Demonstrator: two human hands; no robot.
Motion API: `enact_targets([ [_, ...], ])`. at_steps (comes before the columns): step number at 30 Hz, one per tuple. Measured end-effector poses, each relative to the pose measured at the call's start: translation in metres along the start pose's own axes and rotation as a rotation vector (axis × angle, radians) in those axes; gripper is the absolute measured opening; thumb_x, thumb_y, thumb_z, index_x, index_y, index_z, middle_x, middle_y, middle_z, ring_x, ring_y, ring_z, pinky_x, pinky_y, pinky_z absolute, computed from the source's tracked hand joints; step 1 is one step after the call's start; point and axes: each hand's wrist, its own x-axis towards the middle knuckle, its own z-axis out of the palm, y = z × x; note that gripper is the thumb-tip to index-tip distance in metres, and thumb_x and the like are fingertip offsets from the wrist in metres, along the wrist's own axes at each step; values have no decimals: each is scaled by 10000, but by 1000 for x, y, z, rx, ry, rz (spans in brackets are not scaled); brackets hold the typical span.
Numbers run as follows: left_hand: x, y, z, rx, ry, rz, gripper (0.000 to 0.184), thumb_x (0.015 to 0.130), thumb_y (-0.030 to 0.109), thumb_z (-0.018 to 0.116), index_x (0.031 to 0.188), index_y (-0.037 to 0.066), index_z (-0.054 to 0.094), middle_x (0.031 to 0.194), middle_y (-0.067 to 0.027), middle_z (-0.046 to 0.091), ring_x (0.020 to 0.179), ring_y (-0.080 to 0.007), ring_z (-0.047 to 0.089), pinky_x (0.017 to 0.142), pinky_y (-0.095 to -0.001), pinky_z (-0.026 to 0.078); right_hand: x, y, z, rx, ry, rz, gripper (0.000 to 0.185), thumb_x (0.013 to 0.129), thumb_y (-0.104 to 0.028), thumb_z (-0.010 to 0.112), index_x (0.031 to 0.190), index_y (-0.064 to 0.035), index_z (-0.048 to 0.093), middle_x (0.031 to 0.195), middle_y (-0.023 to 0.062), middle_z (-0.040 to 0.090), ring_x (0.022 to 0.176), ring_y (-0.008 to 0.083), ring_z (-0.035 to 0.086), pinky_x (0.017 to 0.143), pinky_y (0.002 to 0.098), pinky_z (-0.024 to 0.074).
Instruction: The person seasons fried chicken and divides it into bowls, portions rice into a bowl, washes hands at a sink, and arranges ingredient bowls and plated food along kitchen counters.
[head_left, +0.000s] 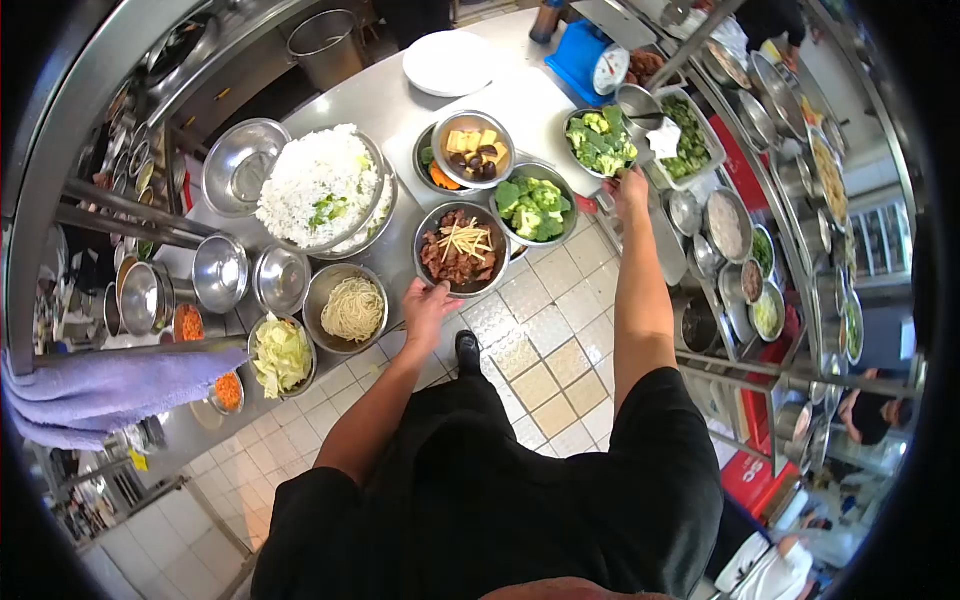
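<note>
My left hand (428, 310) grips the near rim of a steel bowl of brown meat (455, 262) topped with pale ginger-like strips. With my right arm stretched out, my right hand (629, 193) closes on the edge of a steel bowl of broccoli (598, 140), beside the blue scale. Between them stands a second broccoli bowl (535, 208). Behind the meat, a bowl of yellow blocks and dark mushrooms (472, 150) overlaps another bowl with orange slices (442, 178). Fingertips of both hands are partly hidden by the rims.
To the left stand a large bowl of white rice (320, 190), noodles (352, 310), cut cabbage (281, 355) and nested steel bowls (220, 272). White plates (448, 62) and a blue scale (588, 62) are at the back. A shelf rack (790, 375) with ingredient bowls lines the right.
</note>
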Motion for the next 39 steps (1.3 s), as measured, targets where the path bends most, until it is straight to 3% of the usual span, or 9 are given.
enact_targets([
  [7,19,10,17,-77,13,18,175,893,72,559,1042,3,496,1007,-140,612,810,-215,644,726,-346,569,21,-2,36,-20,-73,33,563,902,-46,428,1431,-135,257,1003,101,586,705,180,579,632,313,519],
  [12,28,11,21,-126,16,64,197,880,103,605,1011,1,498,1045,-153,594,834,-219,636,727,-345,570,-5,8,35,72,16,-86,689,867,-112,621,1438,-63,238,1003,107,610,728,184,617,640,294,522],
  [17,57,-20,2,31,25,45,272,828,223,701,908,25,533,857,-98,635,708,-161,630,664,-293,548,-47,50,-13,-148,103,-416,320,883,-127,558,1170,14,565,933,87,643,746,171,598,659,306,485],
  [18,45,-14,5,89,70,117,293,808,276,724,874,40,563,743,-63,635,656,-135,620,607,-271,516,-70,40,-18,-204,88,-201,356,849,-72,510,1196,4,531,987,140,635,883,237,605,778,367,505],
  [24,5,-16,-4,244,-31,177,303,824,233,688,984,8,563,845,-53,639,724,-119,604,625,-287,502,-154,40,-24,-45,56,-371,200,857,16,563,1056,31,578,925,135,625,785,207,609,707,279,528],
  [31,-148,46,-149,572,-515,-30,334,814,351,660,797,17,663,737,-48,645,688,-127,590,643,-273,472,-373,3,93,43,-801,25,167,782,33,619,932,-14,563,841,76,600,770,164,602,651,276,532],
  [36,-252,-14,-367,1111,-155,-40,307,816,353,589,883,66,675,873,-102,647,802,-228,619,717,-376,483,-500,175,183,-321,-1324,481,165,781,6,597,945,-10,609,911,135,608,853,270,616,771,376,513],
  [37,-282,-35,-408,1424,-11,-129,305,813,338,574,934,77,676,935,-125,650,846,-262,629,751,-405,491,-544,197,211,-1139,-1366,-206,268,790,-32,612,1059,-25,606,1012,178,623,937,317,621,854,422,492],
  [39,-343,-58,-472,1960,98,-438,483,850,438,539,1115,42,620,1151,-193,606,1073,-332,577,943,-468,430,-575,250,235,-1329,-1287,-955,387,751,-125,702,1117,-34,614,1142,204,612,1038,303,612,856,381,495],
])
